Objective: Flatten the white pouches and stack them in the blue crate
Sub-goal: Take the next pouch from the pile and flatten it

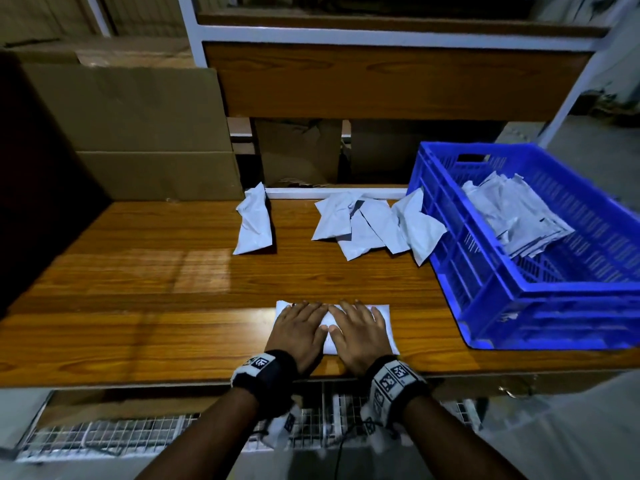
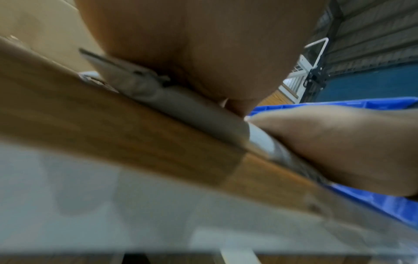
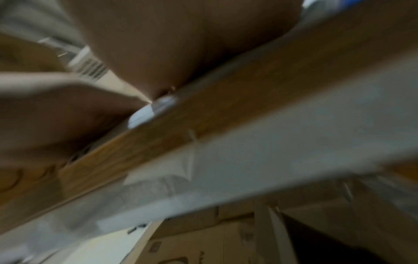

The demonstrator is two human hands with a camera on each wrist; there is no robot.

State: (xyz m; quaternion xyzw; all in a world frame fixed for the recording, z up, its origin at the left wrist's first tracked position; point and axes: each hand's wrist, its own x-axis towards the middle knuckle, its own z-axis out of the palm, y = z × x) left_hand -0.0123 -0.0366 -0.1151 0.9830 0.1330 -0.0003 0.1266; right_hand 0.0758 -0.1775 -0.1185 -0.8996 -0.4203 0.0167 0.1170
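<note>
Two flat hands, left hand and right hand, side by side at 6 o'clock on the worktop, fingers straight and spread, pressing one white pouch down. Loose pouches crumpled at 12 o'clock; another apart toward 11. Blue crate at 3 o'clock, holding stacked pouches.
</note>
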